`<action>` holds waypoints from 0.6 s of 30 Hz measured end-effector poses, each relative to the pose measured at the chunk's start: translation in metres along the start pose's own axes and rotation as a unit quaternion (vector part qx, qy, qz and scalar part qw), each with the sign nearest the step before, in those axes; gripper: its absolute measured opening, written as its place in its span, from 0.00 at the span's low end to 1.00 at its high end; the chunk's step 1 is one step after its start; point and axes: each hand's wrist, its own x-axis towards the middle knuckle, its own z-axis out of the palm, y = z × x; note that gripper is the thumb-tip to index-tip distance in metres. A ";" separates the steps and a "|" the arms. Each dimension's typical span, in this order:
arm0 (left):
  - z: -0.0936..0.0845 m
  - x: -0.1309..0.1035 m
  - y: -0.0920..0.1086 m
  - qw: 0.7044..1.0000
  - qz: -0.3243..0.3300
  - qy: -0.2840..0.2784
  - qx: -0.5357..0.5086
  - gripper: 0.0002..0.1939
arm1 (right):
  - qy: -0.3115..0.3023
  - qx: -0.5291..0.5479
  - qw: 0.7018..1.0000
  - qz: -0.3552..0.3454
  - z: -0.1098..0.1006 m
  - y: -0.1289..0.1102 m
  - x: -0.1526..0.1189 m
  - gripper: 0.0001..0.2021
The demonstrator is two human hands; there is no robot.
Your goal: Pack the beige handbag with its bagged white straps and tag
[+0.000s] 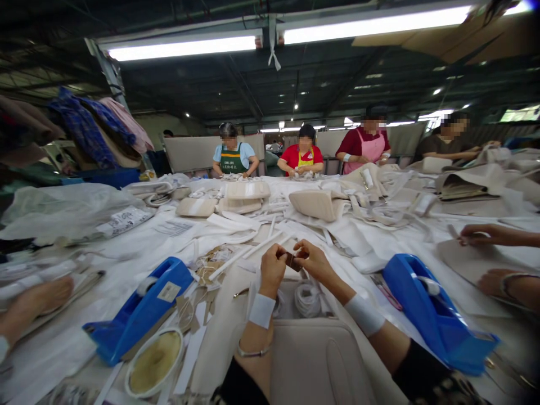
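The brown piece [294,262] is gripped by the fingers of the left hand [273,266] and right hand [314,262], beyond a beige bag [314,363].

1. The left hand [272,270] pinches with thumb and fingertips, its other fingers curled in, just left of the grip.
2. The right hand [314,263] meets it from the right, thumb and fingers bent towards the grip.
3. The left forearm [254,337] drops steeply below the grip, wrist raised.
4. The right forearm [390,344] slants down and right from it.
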 end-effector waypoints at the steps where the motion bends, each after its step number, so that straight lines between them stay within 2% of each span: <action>1: 0.000 0.000 0.000 1.000 0.000 -0.006 -0.002 0.06 | -0.010 0.001 1.000 -0.009 0.000 -0.001 0.001 0.11; 5: -0.001 0.003 -0.003 1.000 -0.003 -0.001 -0.009 0.06 | -0.017 -0.023 0.999 -0.014 0.001 0.000 0.005 0.02; 10: -0.003 0.005 -0.014 0.994 -0.038 0.090 -0.043 0.05 | -0.006 -0.057 0.998 0.018 0.000 0.012 0.001 0.04; 13: -0.002 0.005 -0.014 0.990 -0.038 0.114 -0.075 0.04 | -0.016 -0.065 0.997 0.029 -0.007 0.019 -0.003 0.04; 15: -0.001 0.004 -0.010 0.990 -0.023 0.098 -0.098 0.03 | -0.026 -0.056 0.998 0.017 -0.012 0.019 -0.004 0.06; 17: 0.001 0.003 -0.005 0.991 0.001 0.052 -0.123 0.02 | -0.036 -0.037 0.999 -0.009 -0.016 0.015 -0.004 0.15; 18: 0.001 0.002 -0.002 0.991 0.015 0.022 -0.133 0.02 | -0.040 -0.027 0.999 -0.021 -0.017 0.013 -0.005 0.15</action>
